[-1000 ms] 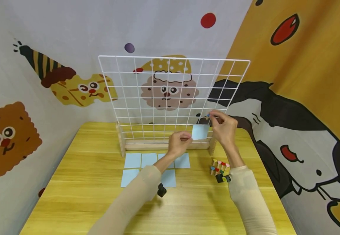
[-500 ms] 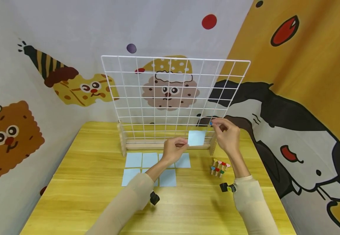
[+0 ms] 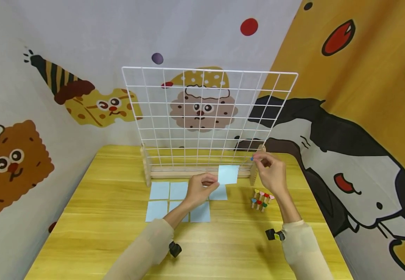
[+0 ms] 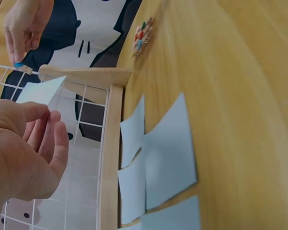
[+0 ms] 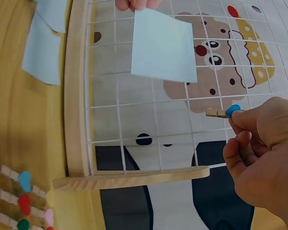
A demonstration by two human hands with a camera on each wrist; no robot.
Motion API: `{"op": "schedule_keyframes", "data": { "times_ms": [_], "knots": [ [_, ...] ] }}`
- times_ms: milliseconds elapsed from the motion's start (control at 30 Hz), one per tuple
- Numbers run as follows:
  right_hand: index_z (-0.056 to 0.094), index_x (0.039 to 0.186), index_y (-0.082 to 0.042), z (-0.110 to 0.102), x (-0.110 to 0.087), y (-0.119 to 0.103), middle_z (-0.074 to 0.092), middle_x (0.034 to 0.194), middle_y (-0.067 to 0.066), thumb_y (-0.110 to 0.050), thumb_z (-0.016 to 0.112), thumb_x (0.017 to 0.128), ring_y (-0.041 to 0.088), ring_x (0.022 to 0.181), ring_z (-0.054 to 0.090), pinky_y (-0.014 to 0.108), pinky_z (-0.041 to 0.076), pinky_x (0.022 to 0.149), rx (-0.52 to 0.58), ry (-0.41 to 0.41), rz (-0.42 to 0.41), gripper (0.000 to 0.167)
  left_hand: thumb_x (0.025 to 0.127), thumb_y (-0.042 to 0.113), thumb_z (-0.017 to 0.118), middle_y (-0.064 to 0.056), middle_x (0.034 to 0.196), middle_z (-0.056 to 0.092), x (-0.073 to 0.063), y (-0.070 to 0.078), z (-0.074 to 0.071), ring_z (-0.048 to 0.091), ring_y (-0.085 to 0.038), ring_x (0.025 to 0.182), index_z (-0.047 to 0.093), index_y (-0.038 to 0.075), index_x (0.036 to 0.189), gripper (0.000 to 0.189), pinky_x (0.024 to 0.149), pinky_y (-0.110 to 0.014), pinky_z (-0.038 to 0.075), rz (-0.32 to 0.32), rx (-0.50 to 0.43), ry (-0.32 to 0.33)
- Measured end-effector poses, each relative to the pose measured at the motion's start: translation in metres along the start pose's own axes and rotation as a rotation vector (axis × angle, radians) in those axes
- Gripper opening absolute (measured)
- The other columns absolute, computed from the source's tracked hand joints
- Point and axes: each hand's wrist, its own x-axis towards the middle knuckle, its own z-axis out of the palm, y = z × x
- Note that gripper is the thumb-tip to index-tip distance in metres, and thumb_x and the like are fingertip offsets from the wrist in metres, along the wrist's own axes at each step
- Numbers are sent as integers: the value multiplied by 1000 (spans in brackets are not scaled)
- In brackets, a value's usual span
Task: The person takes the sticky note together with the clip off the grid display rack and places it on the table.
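Observation:
My left hand [image 3: 200, 190] pinches a pale blue square of paper [image 3: 228, 174] by its left edge, in front of the lower right of the white wire grid [image 3: 202, 116]. In the right wrist view the paper [image 5: 163, 48] hangs free of the wires. A small wooden clothespin with a blue heart [image 5: 233, 110] is pinched between the thumb and finger of my right hand [image 3: 272, 171], close to the grid's right wooden foot. From the left wrist view, the clothespin [image 4: 23, 67] appears just beyond the paper, apart from it.
Several blue paper squares [image 3: 159, 190] lie in two rows on the wooden table [image 3: 93, 217] before the grid. A cluster of heart clothespins [image 3: 262, 200] lies at the right. The grid stands in a wooden base [image 3: 174, 174]; a patterned curtain hangs behind.
Both hands have moved down and toward me, away from the grid, with the paper and the blue-heart clothespin still held. The left hand has also shifted leftward.

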Motion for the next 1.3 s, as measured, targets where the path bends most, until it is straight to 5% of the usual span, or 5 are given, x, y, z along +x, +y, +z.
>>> {"op": "schedule_keyframes", "data": {
  "times_ms": [800, 1067, 1300],
  "knots": [
    [79, 111, -3, -9, -71, 52, 78, 102, 16, -1, 75, 107, 4, 70, 65, 19, 51, 54, -56, -100, 102, 6, 99, 7, 87, -13, 102, 88, -61, -27, -9, 85, -27, 94, 85, 5, 104, 6, 85, -21, 67, -65, 29, -53],
    [78, 113, -4, -14, -89, 63, 75, 81, 13, -4, 73, 109, 4, 59, 57, 23, 43, 46, -41, -101, 191, 6, 101, 11, 84, -10, 106, 87, -82, -32, -4, 83, -20, 98, 85, 7, 107, 7, 88, -21, 66, -155, 5, -85],
    [78, 113, -5, -19, -105, 69, 75, 86, 23, -6, 74, 109, 5, 60, 55, 23, 41, 46, -31, -78, 234, 6, 97, 9, 86, -9, 100, 87, -94, -37, 3, 83, -17, 93, 85, 7, 102, 6, 85, -22, 66, -207, 2, -46]
  ]
}}
